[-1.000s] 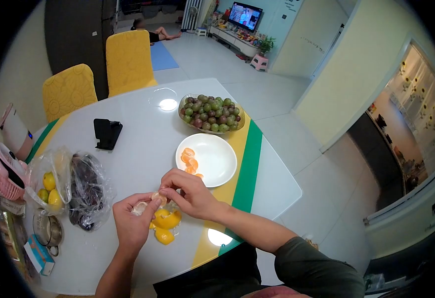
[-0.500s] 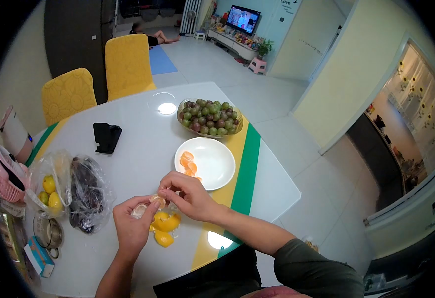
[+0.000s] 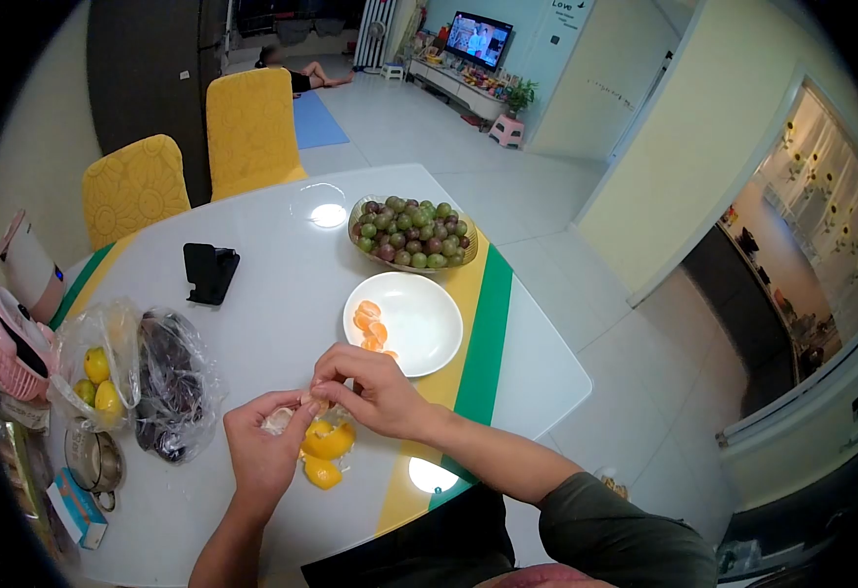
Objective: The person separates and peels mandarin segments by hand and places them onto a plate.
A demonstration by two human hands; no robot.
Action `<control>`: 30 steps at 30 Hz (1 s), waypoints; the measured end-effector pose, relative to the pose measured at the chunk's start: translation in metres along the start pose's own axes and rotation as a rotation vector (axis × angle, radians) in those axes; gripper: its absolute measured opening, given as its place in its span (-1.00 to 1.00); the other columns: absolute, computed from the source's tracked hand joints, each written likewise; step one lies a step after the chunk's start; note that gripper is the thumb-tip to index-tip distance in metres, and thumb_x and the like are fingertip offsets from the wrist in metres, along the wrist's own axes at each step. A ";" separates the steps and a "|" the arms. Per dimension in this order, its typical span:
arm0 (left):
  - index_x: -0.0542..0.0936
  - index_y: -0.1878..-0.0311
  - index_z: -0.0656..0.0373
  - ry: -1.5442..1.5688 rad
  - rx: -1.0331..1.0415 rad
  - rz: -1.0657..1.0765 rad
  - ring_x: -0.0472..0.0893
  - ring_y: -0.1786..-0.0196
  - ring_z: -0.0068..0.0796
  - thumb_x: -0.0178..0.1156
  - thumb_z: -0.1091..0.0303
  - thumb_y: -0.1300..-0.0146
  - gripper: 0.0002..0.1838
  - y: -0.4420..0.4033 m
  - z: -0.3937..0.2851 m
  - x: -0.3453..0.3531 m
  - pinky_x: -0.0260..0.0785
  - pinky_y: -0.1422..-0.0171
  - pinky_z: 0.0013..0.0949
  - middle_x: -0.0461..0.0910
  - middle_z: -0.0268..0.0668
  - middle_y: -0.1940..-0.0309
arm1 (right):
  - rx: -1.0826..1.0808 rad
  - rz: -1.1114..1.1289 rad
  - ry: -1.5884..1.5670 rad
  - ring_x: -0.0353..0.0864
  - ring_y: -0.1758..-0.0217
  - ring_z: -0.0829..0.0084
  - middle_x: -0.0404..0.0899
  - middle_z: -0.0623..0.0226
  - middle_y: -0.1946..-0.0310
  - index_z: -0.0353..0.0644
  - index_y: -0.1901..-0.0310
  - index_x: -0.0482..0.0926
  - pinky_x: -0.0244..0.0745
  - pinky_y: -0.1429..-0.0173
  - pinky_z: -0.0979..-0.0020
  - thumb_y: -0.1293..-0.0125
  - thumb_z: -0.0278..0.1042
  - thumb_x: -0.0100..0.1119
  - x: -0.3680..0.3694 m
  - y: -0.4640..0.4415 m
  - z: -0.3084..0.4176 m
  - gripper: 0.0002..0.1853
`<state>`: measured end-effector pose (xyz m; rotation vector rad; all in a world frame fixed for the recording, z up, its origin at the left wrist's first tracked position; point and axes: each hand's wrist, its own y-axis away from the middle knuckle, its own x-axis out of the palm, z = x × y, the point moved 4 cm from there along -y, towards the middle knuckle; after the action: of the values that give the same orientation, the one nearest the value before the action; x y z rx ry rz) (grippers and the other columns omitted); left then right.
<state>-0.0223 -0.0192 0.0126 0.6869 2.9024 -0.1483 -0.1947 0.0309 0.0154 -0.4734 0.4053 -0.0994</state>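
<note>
My left hand (image 3: 262, 446) is closed around a partly visible peeled mandarin (image 3: 278, 420), its pale pith showing. Fingertips of my right hand (image 3: 378, 392) meet the left thumb and pinch a mandarin segment, mostly hidden by the fingers. Yellow-orange peel (image 3: 327, 442) lies in pieces on the table just below the hands. Beyond the right hand is a white plate (image 3: 427, 328), with several orange mandarin segments (image 3: 367, 318) along its left side.
A bowl of grapes (image 3: 411, 233) stands behind the plate. To the left are a black stand (image 3: 210, 272), bagged yellow fruit (image 3: 105, 392), a dark bagged item (image 3: 169, 387), a glass cup (image 3: 96, 461) and a tissue pack (image 3: 78, 510). A person lies on the floor far back.
My fingers have closed together over the segment, which shows less now. Both hands stay in nearly the same place; plate and peel have not moved.
</note>
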 end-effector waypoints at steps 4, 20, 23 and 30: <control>0.76 0.15 0.43 -0.017 0.044 0.008 0.68 0.25 -0.60 0.45 0.52 -0.22 -0.82 0.000 -0.001 0.000 0.55 0.07 -0.46 0.78 -0.23 0.32 | -0.004 0.009 0.047 0.59 0.28 0.50 0.55 0.32 0.27 -0.25 0.15 0.51 0.47 0.31 0.49 -0.44 -0.53 0.22 0.002 0.000 -0.001 -0.93; 0.75 0.13 0.38 0.107 0.069 -0.105 0.60 0.40 -0.66 0.43 0.53 -0.25 -0.84 -0.004 0.001 -0.006 0.46 0.28 -0.56 0.73 -0.30 0.35 | 0.065 0.044 -0.101 0.67 0.12 0.49 0.62 0.31 0.08 -0.20 -0.17 0.58 0.59 0.18 0.52 -0.45 -0.50 0.23 -0.001 -0.001 0.008 -0.71; 0.75 0.12 0.38 0.096 0.082 -0.089 0.61 0.39 -0.66 0.42 0.54 -0.26 -0.84 -0.004 -0.001 -0.005 0.47 0.27 -0.56 0.73 -0.30 0.35 | -0.020 0.084 -0.071 0.68 0.08 0.49 0.62 0.31 0.03 -0.17 -0.20 0.63 0.59 0.13 0.50 -0.42 -0.48 0.29 0.001 -0.003 0.004 -0.67; 0.75 0.13 0.38 0.054 0.085 -0.057 0.63 0.34 -0.66 0.41 0.56 -0.25 -0.85 -0.002 -0.002 -0.004 0.48 0.21 -0.55 0.74 -0.30 0.33 | -0.082 -0.027 -0.041 0.70 0.08 0.44 0.69 0.27 0.11 -0.22 0.00 0.77 0.59 0.08 0.46 -0.34 -0.53 0.38 0.000 -0.003 0.005 -0.78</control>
<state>-0.0199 -0.0223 0.0149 0.6305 2.9839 -0.2649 -0.1932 0.0304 0.0205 -0.5608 0.3635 -0.0997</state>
